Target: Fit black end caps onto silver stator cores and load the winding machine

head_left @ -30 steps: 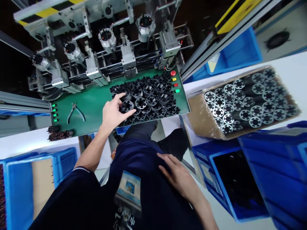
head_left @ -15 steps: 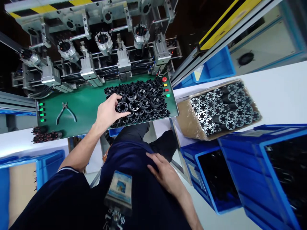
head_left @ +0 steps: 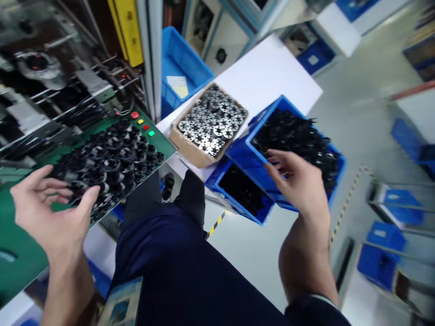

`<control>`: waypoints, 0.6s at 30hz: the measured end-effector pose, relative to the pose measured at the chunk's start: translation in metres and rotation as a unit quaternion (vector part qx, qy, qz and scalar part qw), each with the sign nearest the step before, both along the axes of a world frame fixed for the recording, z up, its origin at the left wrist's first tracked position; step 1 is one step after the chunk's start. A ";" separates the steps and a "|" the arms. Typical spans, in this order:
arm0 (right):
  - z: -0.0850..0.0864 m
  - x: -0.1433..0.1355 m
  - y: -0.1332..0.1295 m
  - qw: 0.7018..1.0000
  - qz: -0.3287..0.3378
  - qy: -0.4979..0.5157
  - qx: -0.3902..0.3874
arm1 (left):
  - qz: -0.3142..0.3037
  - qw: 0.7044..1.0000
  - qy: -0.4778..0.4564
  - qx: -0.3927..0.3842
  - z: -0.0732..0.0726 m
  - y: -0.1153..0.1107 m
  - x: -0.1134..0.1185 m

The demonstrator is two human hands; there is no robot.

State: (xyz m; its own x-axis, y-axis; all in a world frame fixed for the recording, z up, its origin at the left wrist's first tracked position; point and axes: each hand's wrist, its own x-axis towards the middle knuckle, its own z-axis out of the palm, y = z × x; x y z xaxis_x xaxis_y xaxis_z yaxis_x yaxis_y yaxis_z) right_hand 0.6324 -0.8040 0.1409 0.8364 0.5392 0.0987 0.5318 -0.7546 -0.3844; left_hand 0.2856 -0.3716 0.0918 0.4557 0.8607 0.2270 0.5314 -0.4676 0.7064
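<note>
My left hand [head_left: 54, 208] is over the green bench top [head_left: 23, 199], its thumb and fingers spread at the near left edge of the black round parts [head_left: 112, 163]. Nothing shows held in it. My right hand [head_left: 299, 176] is at the near rim of a blue bin [head_left: 253, 167] heaped with black plastic pieces [head_left: 288, 131]. Its thumb and fingers are curved towards each other over the pieces; whether something small lies between the fingertips is unclear.
A cardboard box [head_left: 192, 151] of silver-and-black rings stands on the white table [head_left: 272, 68]. Below it is a second blue bin [head_left: 261, 217]. Machine fixtures [head_left: 41, 72] rise behind the bench, beside coloured buttons [head_left: 135, 115] and a yellow-marked post [head_left: 127, 31].
The view has swung to the right. My right hand has left my lap and reached the blue bin. My left hand has opened wider and come away from the ring it was around.
</note>
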 end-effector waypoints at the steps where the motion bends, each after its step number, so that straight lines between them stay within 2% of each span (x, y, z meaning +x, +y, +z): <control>1: 0.006 0.017 -0.008 0.998 -0.046 -0.047 -0.020 | -0.042 0.999 -0.017 -0.009 0.010 -0.013 0.026; 3: 0.010 0.047 -0.015 0.987 -0.100 -0.097 -0.086 | -0.157 0.986 -0.049 -0.003 0.024 -0.040 0.089; 4: 0.009 0.060 -0.015 0.981 -0.109 -0.098 -0.124 | -0.212 0.974 -0.077 0.022 0.026 -0.052 0.125; 5: 0.005 0.071 -0.014 0.978 -0.105 -0.084 -0.160 | -0.290 0.955 -0.064 0.027 0.026 -0.063 0.163; 7: -0.004 0.086 -0.010 0.975 -0.069 -0.032 -0.207 | -0.412 0.910 -0.005 0.051 0.018 -0.082 0.237; 8: -0.009 0.091 -0.008 0.975 -0.046 -0.005 -0.217 | -0.454 0.888 0.045 0.061 0.011 -0.090 0.272; 11: -0.020 0.099 -0.008 0.975 0.004 0.041 -0.218 | -0.513 0.822 0.232 0.085 -0.016 -0.109 0.358; 14: -0.025 0.100 -0.014 0.976 0.021 0.051 -0.210 | -0.518 0.785 0.329 0.087 -0.040 -0.121 0.411; 18: -0.027 0.103 -0.019 0.975 0.033 0.050 -0.212 | -0.523 0.779 0.340 0.066 -0.060 -0.126 0.447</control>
